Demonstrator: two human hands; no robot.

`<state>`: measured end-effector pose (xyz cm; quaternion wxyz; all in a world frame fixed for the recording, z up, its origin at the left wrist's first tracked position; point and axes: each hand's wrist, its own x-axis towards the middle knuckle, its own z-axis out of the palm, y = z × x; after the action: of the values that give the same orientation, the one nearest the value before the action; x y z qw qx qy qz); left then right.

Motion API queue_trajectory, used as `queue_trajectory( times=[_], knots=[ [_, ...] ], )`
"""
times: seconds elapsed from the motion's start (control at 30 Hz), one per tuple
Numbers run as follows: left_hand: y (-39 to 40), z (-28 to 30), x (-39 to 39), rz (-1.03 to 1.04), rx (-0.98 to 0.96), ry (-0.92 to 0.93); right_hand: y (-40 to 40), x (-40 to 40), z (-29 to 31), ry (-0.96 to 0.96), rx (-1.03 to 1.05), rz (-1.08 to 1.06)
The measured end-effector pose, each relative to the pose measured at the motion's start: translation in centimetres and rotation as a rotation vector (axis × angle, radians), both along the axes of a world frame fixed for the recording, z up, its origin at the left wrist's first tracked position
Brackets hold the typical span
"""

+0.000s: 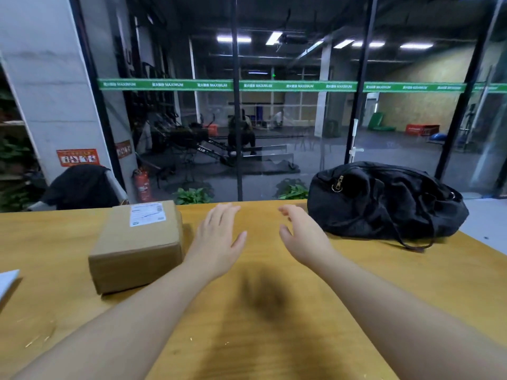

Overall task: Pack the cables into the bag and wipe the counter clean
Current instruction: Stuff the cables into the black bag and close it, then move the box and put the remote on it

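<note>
A black soft bag (384, 201) with a brass zipper pull lies slumped at the far right of the wooden counter (274, 311), its strap trailing toward me. My left hand (218, 237) is stretched out flat, fingers straight, palm down, just right of a cardboard box. My right hand (303, 237) reaches forward with relaxed, spread fingers, close to the bag's left side, and holds nothing. No cables are in view.
A sealed cardboard box (138, 246) with a shipping label sits left of my left hand. A white sheet corner (6, 281) shows at the left edge. Small crumbs lie on the counter's near left. A glass wall stands right behind the counter's far edge.
</note>
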<state>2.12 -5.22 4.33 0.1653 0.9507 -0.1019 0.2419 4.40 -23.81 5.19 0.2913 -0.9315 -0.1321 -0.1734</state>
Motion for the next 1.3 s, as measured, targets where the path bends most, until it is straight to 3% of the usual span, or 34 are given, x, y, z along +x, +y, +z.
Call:
queue_trajectory(
  times=[0.2,0.53,0.63,0.8,0.9,1.0,1.13,1.2,1.3],
  knots=[
    [9.4,-1.3,-1.2,0.292,-0.077,0.087,9.9,-0.8,-1.3,0.213,0.098,0.149],
    [18.6,-1.2,0.1,0.656,-0.329,0.122,20.8,0.5,-2.5,0.55,0.312,0.133],
    [19.5,-0.6,0.7,0.654,-0.429,0.204,22.0,0.8,-2.8,0.55,0.301,0.124],
    [19.8,-0.9,0.8,0.6,-0.381,0.185,21.2,2.1,-2.6,0.492,0.294,0.11],
    [19.1,-1.1,0.6,0.459,-0.52,0.128,19.6,3.7,-2.4,0.433,0.406,-0.03],
    [19.0,-1.3,1.0,0.388,-0.54,0.068,18.6,4.5,-2.3,0.357,0.473,-0.179],
    [21.0,-1.8,3.2,0.562,-0.529,0.073,18.9,4.3,-2.8,0.413,0.539,-0.162],
    [21.6,-2.2,4.3,0.639,-0.637,0.18,19.0,4.1,-3.1,0.488,0.562,-0.142],
    [21.8,-3.0,5.3,0.593,-0.92,0.29,18.9,4.2,-3.5,0.602,0.583,-0.106]
  ],
)
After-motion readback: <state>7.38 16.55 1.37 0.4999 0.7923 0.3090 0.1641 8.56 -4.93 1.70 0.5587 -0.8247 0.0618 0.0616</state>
